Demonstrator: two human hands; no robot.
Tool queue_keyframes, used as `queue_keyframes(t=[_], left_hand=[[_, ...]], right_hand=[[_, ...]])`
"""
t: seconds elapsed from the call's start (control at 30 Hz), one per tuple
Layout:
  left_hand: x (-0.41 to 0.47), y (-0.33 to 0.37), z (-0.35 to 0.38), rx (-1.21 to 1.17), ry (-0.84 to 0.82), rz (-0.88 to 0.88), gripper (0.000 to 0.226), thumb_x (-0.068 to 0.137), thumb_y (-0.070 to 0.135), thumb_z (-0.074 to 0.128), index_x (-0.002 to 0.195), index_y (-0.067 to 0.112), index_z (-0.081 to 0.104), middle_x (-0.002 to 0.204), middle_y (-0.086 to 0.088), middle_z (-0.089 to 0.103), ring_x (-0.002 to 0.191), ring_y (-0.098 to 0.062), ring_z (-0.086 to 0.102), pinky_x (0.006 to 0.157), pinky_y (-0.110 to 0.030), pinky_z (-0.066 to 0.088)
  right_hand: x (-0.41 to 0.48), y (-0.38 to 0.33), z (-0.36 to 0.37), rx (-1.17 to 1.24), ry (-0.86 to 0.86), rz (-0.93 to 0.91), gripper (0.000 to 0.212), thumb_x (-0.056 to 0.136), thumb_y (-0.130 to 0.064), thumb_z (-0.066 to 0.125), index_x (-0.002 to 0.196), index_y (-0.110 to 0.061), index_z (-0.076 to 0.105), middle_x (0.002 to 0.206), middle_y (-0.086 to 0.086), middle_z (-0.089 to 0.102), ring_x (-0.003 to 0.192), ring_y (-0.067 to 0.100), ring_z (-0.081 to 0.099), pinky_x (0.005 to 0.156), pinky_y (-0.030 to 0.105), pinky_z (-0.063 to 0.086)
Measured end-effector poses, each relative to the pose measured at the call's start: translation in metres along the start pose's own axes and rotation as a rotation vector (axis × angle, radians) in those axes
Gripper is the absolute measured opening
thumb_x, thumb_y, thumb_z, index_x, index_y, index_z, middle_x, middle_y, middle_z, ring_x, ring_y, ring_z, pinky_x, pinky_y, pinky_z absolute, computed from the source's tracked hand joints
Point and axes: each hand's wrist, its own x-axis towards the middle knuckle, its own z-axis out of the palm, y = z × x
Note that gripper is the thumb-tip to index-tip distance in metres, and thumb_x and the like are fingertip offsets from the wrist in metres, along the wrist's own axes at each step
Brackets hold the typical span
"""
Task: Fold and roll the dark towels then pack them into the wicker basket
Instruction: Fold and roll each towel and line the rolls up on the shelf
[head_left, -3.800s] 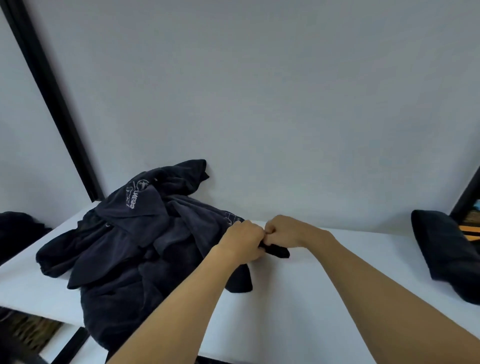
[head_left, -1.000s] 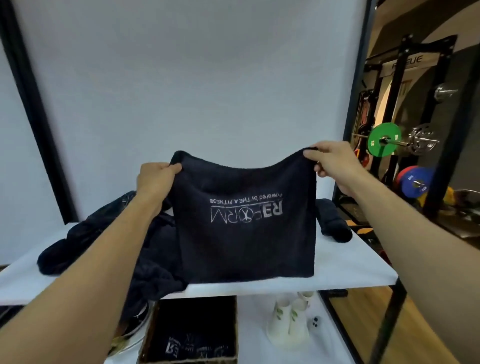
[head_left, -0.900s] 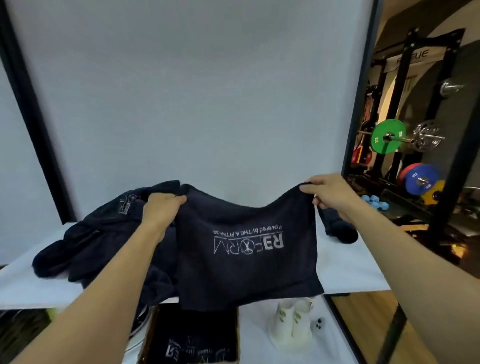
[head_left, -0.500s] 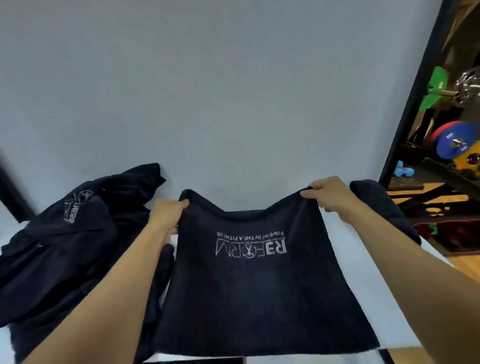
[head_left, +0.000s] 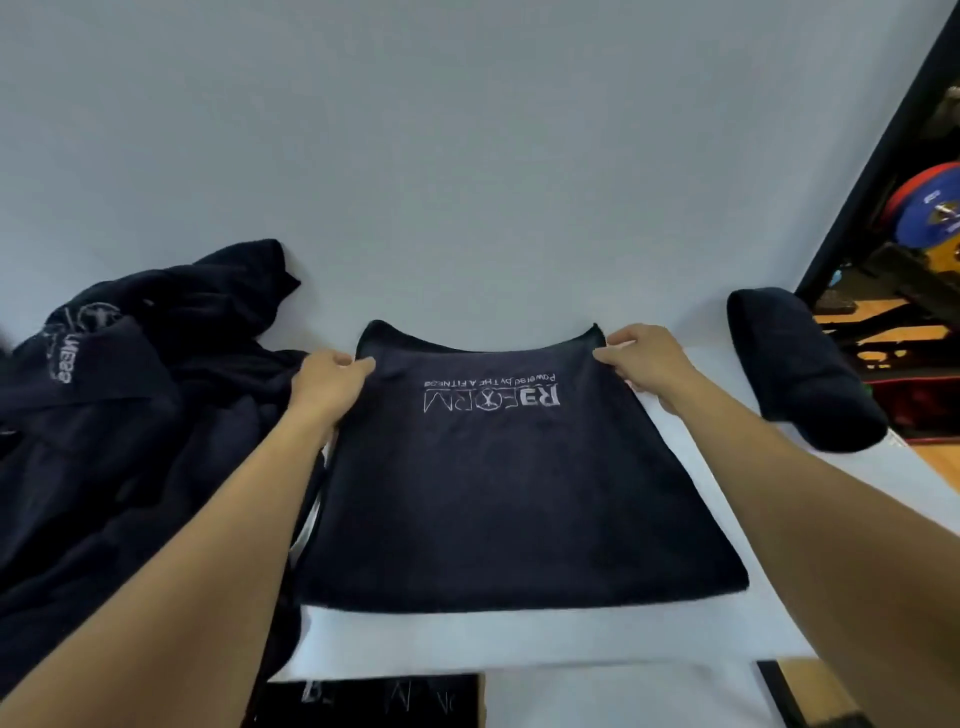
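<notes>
your left hand (head_left: 327, 384) and right hand (head_left: 641, 358) each pinch a far corner of the towel (head_left: 519, 483), fingers curled on its edge. it lies flat on the white table (head_left: 571, 639), a dark, napped rectangle whose far edge sags between your hands. its white print, upside down to you, reads "powered by" over a larger logo like "reform". at its left a rumpled pile (head_left: 130, 415) of the same cloth shows part of a logo. a rolled towel (head_left: 800, 374), a soft cylinder, lies well to the right.

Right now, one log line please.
towel: lying on table; left hand: grips far corner; right hand: grips far corner; rolled towel: at right
</notes>
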Motion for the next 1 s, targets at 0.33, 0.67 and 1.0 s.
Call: queue_keyframes(t=[0.33,0.67,1.0], left_hand=[[-0.159,-0.036,-0.059,0.141,-0.268,0.081,0.031,0.078,0.026,0.08,0.092,0.016,0.054,0.097,0.001,0.058,0.09,-0.02,0.058,0.08,-0.034,0.048],[-0.211,-0.061,-0.089,0.265,-0.142,0.265,0.028,0.088,0.011,0.069,0.07,0.009,0.049,0.064,-0.006,0.054,0.056,-0.019,0.053,0.052,-0.026,0.038],[-0.243,-0.005,-0.134,-0.623,-0.171,0.195,0.015,0.096,0.008,0.059,0.107,-0.001,0.063,0.077,-0.014,0.059,0.064,-0.023,0.061,0.056,-0.023,0.056]], right_hand=[[-0.183,0.027,-0.059,-0.074,-0.289,0.119,0.026,0.084,-0.033,0.074,0.074,-0.01,0.066,0.073,0.005,0.059,0.068,0.019,0.048,0.061,0.03,0.034],[-0.255,0.013,-0.088,-0.108,-0.176,-0.085,0.016,0.092,-0.021,0.064,0.082,-0.011,0.058,0.077,0.005,0.053,0.07,0.016,0.048,0.058,0.026,0.031],[-0.263,-0.058,-0.128,0.577,-0.06,-0.093,0.014,0.09,-0.022,0.068,0.086,-0.01,0.063,0.081,0.008,0.058,0.061,0.011,0.055,0.067,0.022,0.046]])
